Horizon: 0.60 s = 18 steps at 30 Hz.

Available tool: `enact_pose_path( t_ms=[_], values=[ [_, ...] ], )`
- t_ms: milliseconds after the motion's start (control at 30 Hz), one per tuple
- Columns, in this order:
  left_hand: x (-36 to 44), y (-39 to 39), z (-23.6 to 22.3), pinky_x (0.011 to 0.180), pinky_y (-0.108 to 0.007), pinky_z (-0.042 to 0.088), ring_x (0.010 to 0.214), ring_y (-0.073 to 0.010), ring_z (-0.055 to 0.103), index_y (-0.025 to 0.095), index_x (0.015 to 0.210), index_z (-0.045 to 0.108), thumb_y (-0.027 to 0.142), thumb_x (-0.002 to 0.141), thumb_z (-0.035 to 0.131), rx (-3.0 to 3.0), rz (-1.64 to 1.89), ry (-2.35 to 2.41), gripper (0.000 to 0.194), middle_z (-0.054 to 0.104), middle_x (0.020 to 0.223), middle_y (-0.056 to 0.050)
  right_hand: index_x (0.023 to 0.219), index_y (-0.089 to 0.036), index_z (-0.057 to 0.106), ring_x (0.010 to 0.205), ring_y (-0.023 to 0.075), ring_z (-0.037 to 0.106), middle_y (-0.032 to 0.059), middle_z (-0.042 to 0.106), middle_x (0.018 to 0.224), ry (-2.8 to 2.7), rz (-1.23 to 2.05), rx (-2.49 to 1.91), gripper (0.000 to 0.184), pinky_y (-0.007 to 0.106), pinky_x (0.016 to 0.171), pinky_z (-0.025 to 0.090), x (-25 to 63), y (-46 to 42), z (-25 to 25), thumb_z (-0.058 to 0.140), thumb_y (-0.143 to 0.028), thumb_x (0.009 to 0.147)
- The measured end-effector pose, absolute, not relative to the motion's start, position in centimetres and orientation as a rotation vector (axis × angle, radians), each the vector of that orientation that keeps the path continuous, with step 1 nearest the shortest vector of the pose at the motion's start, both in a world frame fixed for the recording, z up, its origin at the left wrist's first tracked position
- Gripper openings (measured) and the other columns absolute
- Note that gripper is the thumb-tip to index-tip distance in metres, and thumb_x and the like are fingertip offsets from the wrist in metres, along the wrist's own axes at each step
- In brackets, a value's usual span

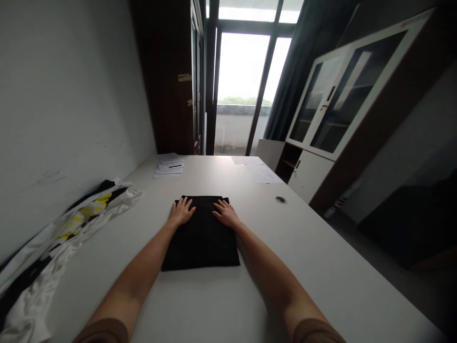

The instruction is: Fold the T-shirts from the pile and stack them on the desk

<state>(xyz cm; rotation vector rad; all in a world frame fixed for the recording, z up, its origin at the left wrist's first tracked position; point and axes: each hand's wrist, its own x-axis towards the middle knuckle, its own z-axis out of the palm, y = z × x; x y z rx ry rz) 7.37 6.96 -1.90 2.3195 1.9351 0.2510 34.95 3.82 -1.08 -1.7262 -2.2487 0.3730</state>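
Observation:
A folded piece of black cloth, roughly square, lies flat on the white table in front of me. On its far left corner rests my left hand, palm down with the fingers spread. My right hand lies the same way on the far right corner, fingers apart. Both hands touch the cloth from above without gripping it. What kind of garment it is, if any, cannot be made out.
White, black and yellow clothes lie heaped along the wall at left. Papers with a pen are at the far left, more sheets at the far right. A round cable hole is at right. A glass-door cabinet stands beyond.

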Motion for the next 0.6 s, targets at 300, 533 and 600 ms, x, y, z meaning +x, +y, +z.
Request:
enact_pose_path(
  t_ms=[300, 533, 600],
  values=[
    [3.6, 4.4, -2.9, 0.124, -0.059, 0.014, 0.158, -0.0319, 0.016, 0.028, 0.159, 0.039, 0.054, 0.103, 0.035, 2.372, 0.372, 1.962, 0.062, 0.028, 0.169, -0.009, 0.156, -0.026, 0.044, 0.156, 0.0266, 0.025, 0.0086, 0.032, 0.166, -2.171, 0.279, -1.794, 0.066, 0.049, 0.126, 0.019, 34.7, 3.6, -1.5, 0.043, -0.062, 0.102],
    [1.3, 1.1, -2.9, 0.125, -0.053, 0.017, 0.159, -0.0287, 0.011, 0.03, 0.16, 0.037, 0.053, 0.103, 0.038, 2.438, 0.397, 1.877, 0.061, 0.018, 0.172, -0.005, 0.155, -0.026, 0.046, 0.157, 0.0259, 0.018, 0.008, 0.031, 0.167, -2.265, 0.083, -1.561, 0.061, 0.05, 0.127, 0.01, 34.2, 2.6, -0.6, 0.046, -0.057, 0.102],
    [0.9, 0.4, -3.0, 0.125, -0.053, 0.018, 0.159, -0.0302, 0.011, 0.029, 0.159, 0.039, 0.053, 0.103, 0.039, 2.433, 0.396, 1.913, 0.062, 0.017, 0.172, -0.007, 0.156, -0.03, 0.044, 0.157, 0.0246, 0.019, 0.0047, 0.03, 0.167, -2.375, 0.189, -1.465, 0.064, 0.048, 0.128, 0.011, 34.1, 2.6, -0.4, 0.047, -0.061, 0.101]
  ],
)
